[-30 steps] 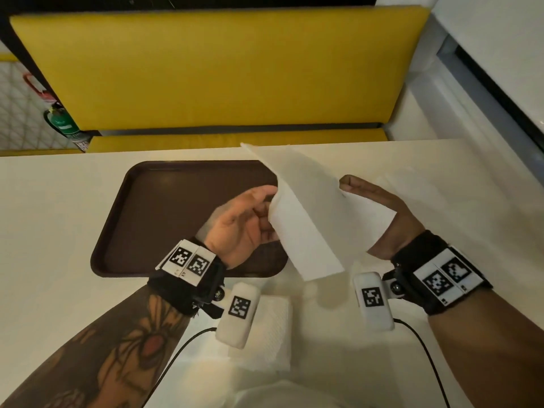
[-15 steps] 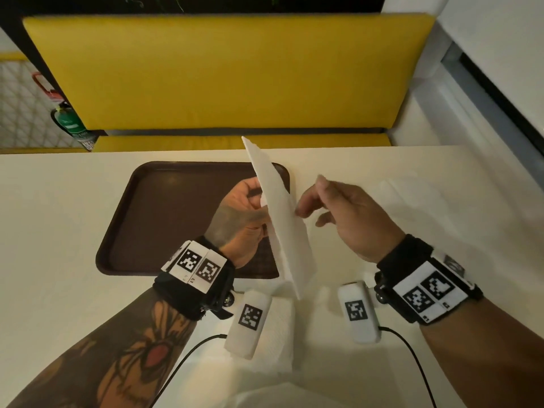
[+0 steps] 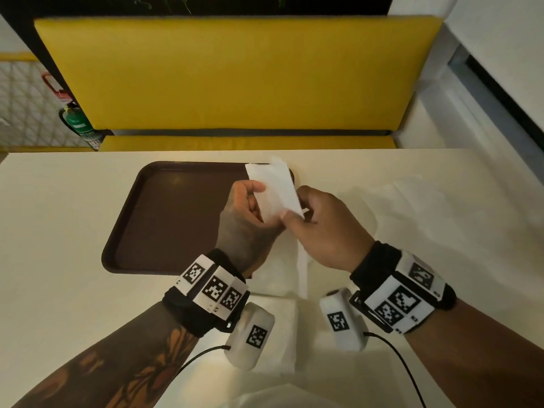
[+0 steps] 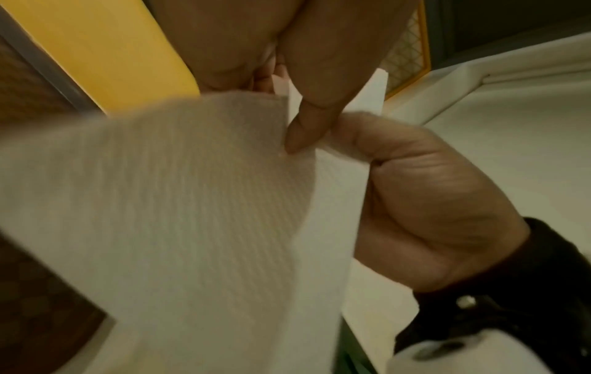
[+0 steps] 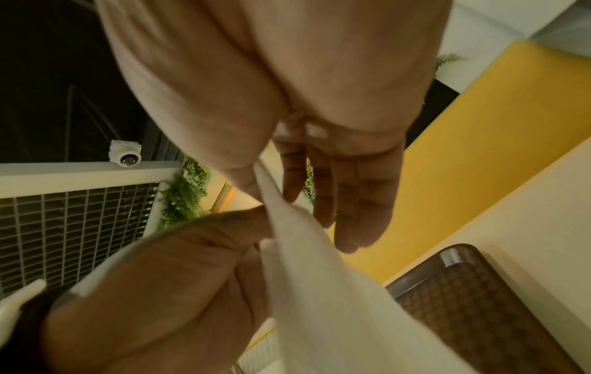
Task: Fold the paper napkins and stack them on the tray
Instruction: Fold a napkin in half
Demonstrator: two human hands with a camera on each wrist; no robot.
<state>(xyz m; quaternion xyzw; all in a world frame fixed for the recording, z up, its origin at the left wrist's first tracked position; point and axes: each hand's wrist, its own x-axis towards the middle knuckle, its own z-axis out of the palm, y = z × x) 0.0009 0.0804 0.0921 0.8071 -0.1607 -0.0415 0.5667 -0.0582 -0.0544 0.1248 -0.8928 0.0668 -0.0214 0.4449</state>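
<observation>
A white paper napkin (image 3: pixel 275 191) is pinched at its near corner between the thumb and forefinger of the right hand (image 3: pixel 321 228), the other fingers (image 5: pixel 348 192) being left loosely extended beside the sheet. The same napkin is grasped on its other side by the left hand (image 3: pixel 244 219), whose thumb (image 3: pixel 253 186) is laid across the face of the paper while the curled fingers are closed behind it. The napkin is held in the air, already doubled into a narrow strip, above the right far corner of the brown tray (image 3: pixel 164 219).

The fold is judged to be partly made: layers are seen lying together in the wrist views, but the sheet has not yet been set down. Nothing is seen lying on the tray, so the stacking is judged not to have begun. To the right of the tray and on its near side, further white napkins (image 3: pixel 279 328) are left lying flat on the pale table (image 3: pixel 59 231); how many cannot be told. Most of the task is therefore judged to remain.
</observation>
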